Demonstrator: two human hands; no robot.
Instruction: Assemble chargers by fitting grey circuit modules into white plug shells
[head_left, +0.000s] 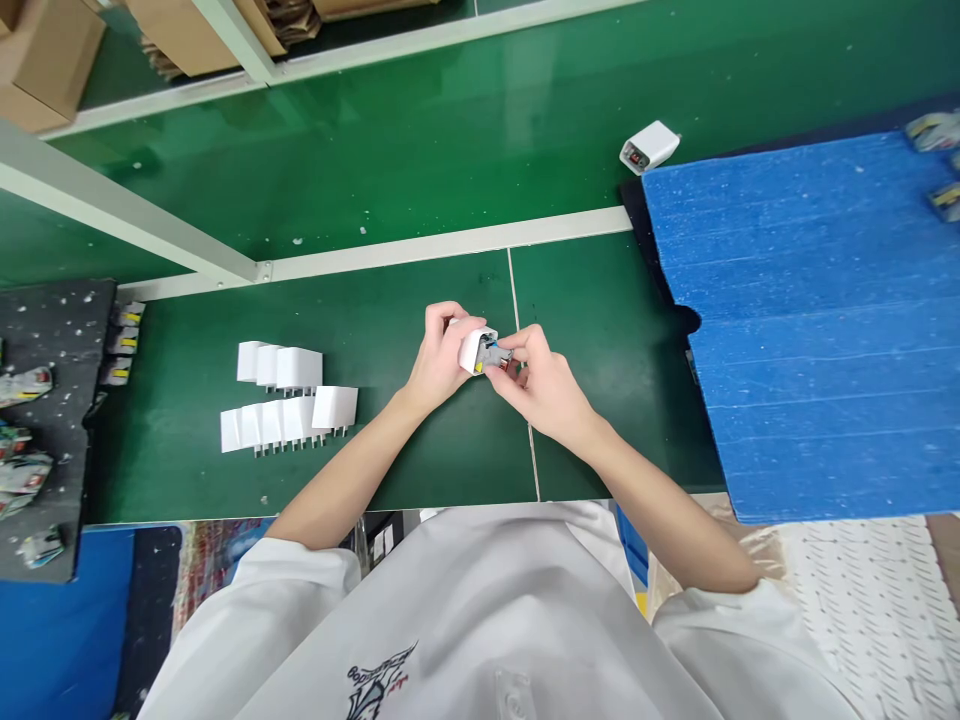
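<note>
My left hand is closed round a white charger shell, held above the green table. My right hand pinches a small circuit board insert with grey, blue and yellow parts, which sits at the shell's open end. Both hands meet at the middle of the table. Whether the insert is fully inside the shell I cannot tell.
Several white charger shells stand in two rows at the left. A dark foam tray with circuit boards lies at the far left. A blue foam sheet covers the right. A single white charger lies beyond it. Cardboard boxes sit at the back left.
</note>
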